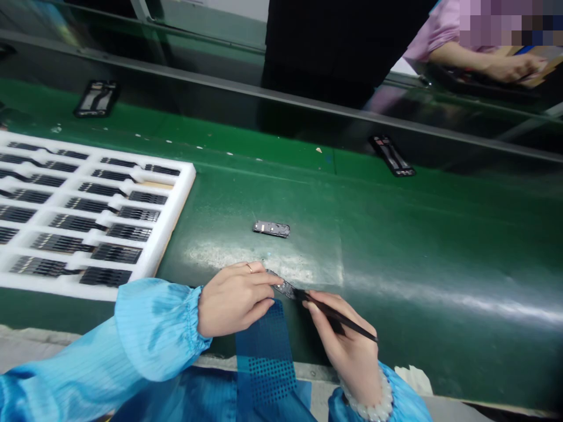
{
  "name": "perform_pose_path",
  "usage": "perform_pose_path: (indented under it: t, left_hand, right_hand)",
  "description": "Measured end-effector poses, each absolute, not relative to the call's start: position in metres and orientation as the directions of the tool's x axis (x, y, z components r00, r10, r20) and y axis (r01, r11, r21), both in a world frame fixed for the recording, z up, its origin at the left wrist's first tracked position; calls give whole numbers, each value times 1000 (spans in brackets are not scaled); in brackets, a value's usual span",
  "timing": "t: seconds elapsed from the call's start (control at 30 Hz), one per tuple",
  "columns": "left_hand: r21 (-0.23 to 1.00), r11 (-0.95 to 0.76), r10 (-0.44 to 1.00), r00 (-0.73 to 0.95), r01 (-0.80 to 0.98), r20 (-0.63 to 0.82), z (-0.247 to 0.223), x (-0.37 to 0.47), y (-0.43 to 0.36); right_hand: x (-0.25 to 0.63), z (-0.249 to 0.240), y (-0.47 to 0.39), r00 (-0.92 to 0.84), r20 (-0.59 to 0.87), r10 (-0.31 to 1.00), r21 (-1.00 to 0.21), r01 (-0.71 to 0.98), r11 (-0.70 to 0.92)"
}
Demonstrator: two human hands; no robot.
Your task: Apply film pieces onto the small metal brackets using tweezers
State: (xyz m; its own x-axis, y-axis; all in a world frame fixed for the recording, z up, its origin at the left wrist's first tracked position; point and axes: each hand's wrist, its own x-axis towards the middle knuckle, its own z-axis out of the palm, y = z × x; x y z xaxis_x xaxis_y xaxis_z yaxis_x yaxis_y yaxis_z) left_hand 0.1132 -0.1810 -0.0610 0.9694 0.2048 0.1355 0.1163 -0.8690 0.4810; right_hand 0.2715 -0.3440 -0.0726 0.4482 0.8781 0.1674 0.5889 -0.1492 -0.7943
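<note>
My left hand (237, 299), wearing a ring, holds a small dark electronic board (288, 289) against the green table, with a fingertip lying on its left end. My right hand (347, 334) grips a slim black brush (345, 321) like a pen. Its dark tip touches the right end of the board, and its handle slopes down to the right. A second, similar board (271, 228) lies flat just beyond my hands. Beneath and in front of my left hand runs a blue strip with dark dots (266, 346).
At left stands a white foam tray (187, 187) with rows of black flex-cable parts. Two black frames, one far left (97, 98) and one far right (391, 155), lie on the green surface (440, 234). Across a grey rail (308, 104), another person's hand (510, 67) is busy.
</note>
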Motion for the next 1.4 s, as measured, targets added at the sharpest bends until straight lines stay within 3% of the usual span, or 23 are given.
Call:
perform_pose_path:
  t: [0.23, 0.47, 0.6, 0.77, 1.03, 1.2, 1.4]
  left_hand:
    - [484, -872, 190, 961, 71, 201, -61, 112, -182]
    - [529, -817, -90, 957, -230, 277, -56, 110, -190]
    - [511, -828, -83, 952, -232, 296, -62, 110, -193]
    - [489, -845, -62, 947, -218, 314, -69, 113, -192]
    - [460, -870, -41, 956, -177, 289, -73, 117, -187]
    - [455, -876, -28, 957, -163, 290, -80, 119, -188]
    - [428, -893, -21, 961, -142, 276, -84, 121, -189]
  right_hand:
    - [272, -73, -347, 546, 209, 811, -798, 575, -182]
    - [263, -72, -311, 164, 292, 942, -492, 871, 0]
    - [262, -64, -290, 71, 232, 970, -430, 902, 37]
    - [277, -50, -272, -1, 148, 989, -531, 843, 80]
    - [308, -50, -213, 5, 230, 973, -493, 863, 112]
    - [319, -59, -198, -15, 82, 997, -509, 859, 55]
    - [307, -55, -200, -112, 30, 993, -323, 939, 116]
